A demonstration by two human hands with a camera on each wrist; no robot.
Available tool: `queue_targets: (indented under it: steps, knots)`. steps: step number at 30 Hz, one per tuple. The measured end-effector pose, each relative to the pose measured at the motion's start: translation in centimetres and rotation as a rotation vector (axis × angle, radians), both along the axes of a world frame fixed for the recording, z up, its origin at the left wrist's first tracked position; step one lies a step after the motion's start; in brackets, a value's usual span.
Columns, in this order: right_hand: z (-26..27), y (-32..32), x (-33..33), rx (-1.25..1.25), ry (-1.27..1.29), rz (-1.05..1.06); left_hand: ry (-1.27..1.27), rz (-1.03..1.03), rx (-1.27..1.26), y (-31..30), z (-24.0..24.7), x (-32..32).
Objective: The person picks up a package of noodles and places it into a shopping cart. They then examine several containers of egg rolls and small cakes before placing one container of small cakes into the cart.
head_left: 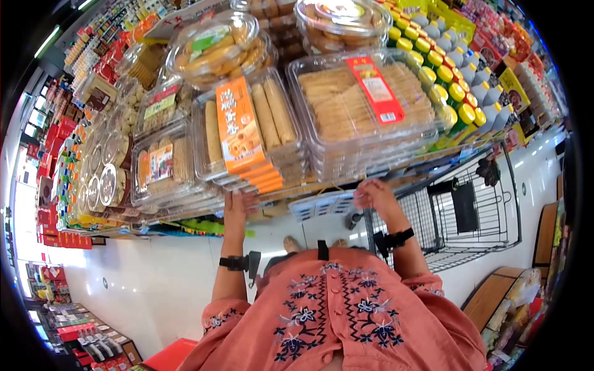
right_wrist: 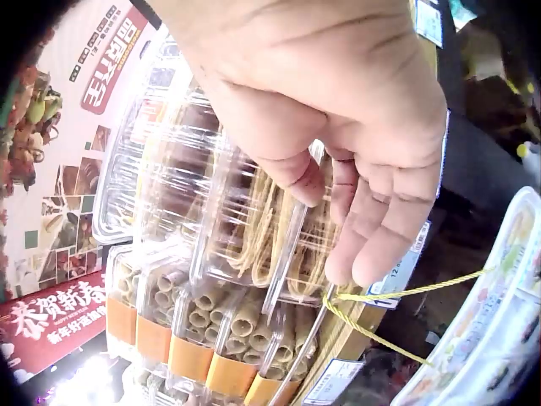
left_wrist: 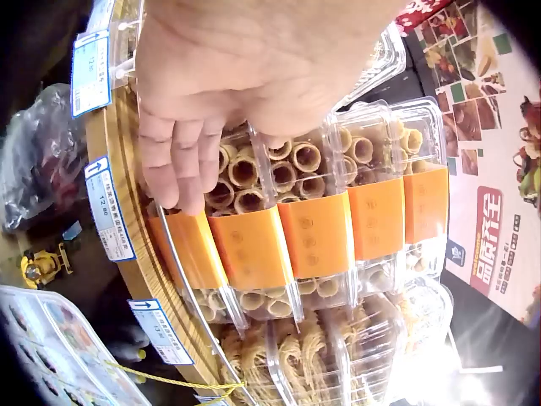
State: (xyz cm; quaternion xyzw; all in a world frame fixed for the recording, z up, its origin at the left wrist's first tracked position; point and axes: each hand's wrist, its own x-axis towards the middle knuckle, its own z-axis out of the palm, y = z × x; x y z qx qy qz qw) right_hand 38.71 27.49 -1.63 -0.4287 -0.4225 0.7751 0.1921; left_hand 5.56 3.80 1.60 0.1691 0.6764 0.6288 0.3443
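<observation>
My left hand [head_left: 240, 205] is at the front of a stack of clear boxes of egg rolls [head_left: 281, 117] with orange paper bands. In the left wrist view, the extended fingers of my left hand [left_wrist: 228, 85] lie along the front of the egg roll boxes [left_wrist: 317, 233], overlapping the thin wire rail. To the right, my right hand [head_left: 376, 195] is by a stack of clear boxes of thin golden pastry sticks [head_left: 334, 99]. The right wrist view shows my right hand [right_wrist: 338, 118] with fingers loosely bent and nothing between them, beside the pastry boxes [right_wrist: 254, 220].
Round tubs of cookies [head_left: 213, 46] stand behind. Smaller snack boxes [head_left: 162, 164] lie left, and yellow-capped bottles [head_left: 458, 93] right. A wire shopping cart [head_left: 433, 229] is at right below. Price tags [left_wrist: 110, 207] line the wooden shelf edge, and yellow string [right_wrist: 414, 292] is tied to the rail.
</observation>
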Motion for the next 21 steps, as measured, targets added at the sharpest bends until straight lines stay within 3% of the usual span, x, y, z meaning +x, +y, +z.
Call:
queue_targets:
  steps: [8,17,21]
  knots:
    - [2.2,-1.0,-3.0,0.034,-0.014,0.161,-0.072,-0.034,0.036,-0.1,0.4,-0.5]
    - [2.4,-3.8,-8.7,0.178,-0.156,0.677,-0.125,-0.062,0.019,-0.6,-0.7,-1.7]
    - [3.4,-5.2,-11.5,0.276,-0.144,0.838,-0.108,-0.081,0.004,-1.6,1.1,-1.3]
